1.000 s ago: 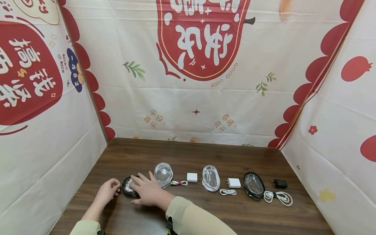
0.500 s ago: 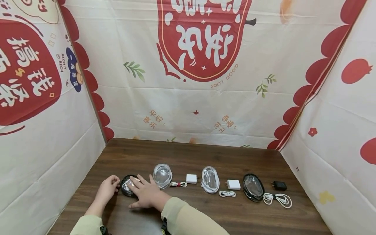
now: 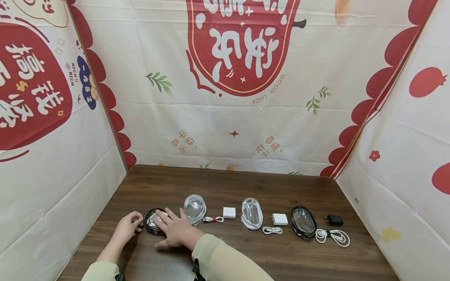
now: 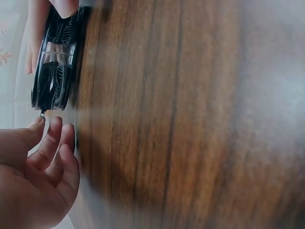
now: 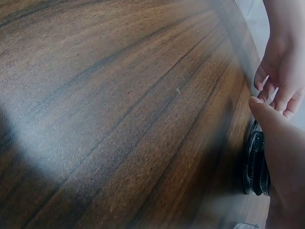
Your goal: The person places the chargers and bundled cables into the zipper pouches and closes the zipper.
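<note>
In the head view a small round pouch (image 3: 151,228) with a black rim and clear top lies on the table at the left. My right hand (image 3: 177,230) rests on it with fingers spread, covering its right part. At the pouch's left edge, my left hand (image 3: 127,227) has thumb and fingers together. The left wrist view shows the pouch edge-on, with black zipper tape along its side. There the left thumb and forefinger pinch the small zipper pull (image 4: 42,114). The right wrist view shows the pouch (image 5: 255,162) partly hidden by the right hand.
Rightward stand a clear round pouch (image 3: 195,210), an oval white-rimmed pouch (image 3: 252,213) and an oval black-rimmed pouch (image 3: 304,222). Between and beyond them lie white chargers (image 3: 229,212) (image 3: 279,219), a black charger (image 3: 334,220) and bundled white cables (image 3: 333,236). Printed cloth walls surround the table.
The right hand has shifted slightly left on the black-rimmed pouch. The left hand stays at the pouch's left edge, and the other things have not moved.
</note>
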`<state>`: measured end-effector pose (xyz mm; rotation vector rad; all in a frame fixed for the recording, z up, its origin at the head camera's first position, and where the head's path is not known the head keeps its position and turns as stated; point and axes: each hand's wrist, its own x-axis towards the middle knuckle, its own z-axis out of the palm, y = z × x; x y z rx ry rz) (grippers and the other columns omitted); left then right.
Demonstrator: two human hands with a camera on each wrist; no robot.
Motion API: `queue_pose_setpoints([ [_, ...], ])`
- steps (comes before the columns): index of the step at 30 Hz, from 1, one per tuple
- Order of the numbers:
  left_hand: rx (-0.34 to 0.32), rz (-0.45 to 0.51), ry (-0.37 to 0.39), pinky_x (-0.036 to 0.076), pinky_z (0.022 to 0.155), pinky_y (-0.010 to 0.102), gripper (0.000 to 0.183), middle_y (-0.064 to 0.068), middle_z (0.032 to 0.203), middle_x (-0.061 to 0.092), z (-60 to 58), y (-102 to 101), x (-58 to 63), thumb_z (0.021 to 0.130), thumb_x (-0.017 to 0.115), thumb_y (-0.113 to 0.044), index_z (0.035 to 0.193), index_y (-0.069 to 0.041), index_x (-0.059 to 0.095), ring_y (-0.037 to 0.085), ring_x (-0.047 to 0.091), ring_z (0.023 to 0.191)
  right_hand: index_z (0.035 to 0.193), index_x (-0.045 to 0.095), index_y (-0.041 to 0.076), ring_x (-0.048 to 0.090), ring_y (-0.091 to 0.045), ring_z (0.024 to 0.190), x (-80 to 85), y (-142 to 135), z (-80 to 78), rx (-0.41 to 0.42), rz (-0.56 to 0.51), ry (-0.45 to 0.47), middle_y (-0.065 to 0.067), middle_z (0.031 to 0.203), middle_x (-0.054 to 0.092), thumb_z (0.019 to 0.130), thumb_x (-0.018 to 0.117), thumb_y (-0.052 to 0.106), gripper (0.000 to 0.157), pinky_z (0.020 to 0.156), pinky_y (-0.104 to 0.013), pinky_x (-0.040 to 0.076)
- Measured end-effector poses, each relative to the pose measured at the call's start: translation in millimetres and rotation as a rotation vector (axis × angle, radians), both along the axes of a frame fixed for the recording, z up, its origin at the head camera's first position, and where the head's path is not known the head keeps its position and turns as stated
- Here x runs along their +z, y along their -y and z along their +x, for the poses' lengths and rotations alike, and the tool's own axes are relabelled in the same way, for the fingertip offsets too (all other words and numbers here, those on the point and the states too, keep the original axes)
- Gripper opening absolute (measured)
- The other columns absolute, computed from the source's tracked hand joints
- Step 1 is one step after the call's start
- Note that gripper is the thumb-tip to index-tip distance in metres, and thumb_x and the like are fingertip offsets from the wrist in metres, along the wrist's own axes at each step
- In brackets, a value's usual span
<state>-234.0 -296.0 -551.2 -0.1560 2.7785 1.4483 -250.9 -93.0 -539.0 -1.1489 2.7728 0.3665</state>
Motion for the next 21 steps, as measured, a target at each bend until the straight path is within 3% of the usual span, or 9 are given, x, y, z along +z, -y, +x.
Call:
queue_pose_setpoints([
  [12,-0.029,0.004,0.024,0.047,0.055,0.033,0.007,0.006,0.078,0.060,11.1,-4,3.6,0.095,0.053,0.003,0.091,-0.001,0.058,0.019,0.060,0.069,0.153,-0.002,0.043,0.000,-0.011,0.147,-6.4,2,-3.3,-0.004,0.007,-0.017,0.019,0.159,-0.010,0.082,0.028,0.084,0.087,0.115,-0.050,0.016],
  [21,-0.010,0.019,0.031,0.048,0.056,0.032,0.008,0.006,0.076,0.062,18.0,-10,2.8,0.093,0.054,0.005,0.090,0.001,0.060,0.018,0.060,0.068,0.153,-0.001,0.043,0.000,-0.011,0.147,-2.8,1,-1.3,0.003,-0.003,0.013,0.019,0.159,-0.011,0.083,0.030,0.083,0.087,0.115,-0.050,0.015],
])
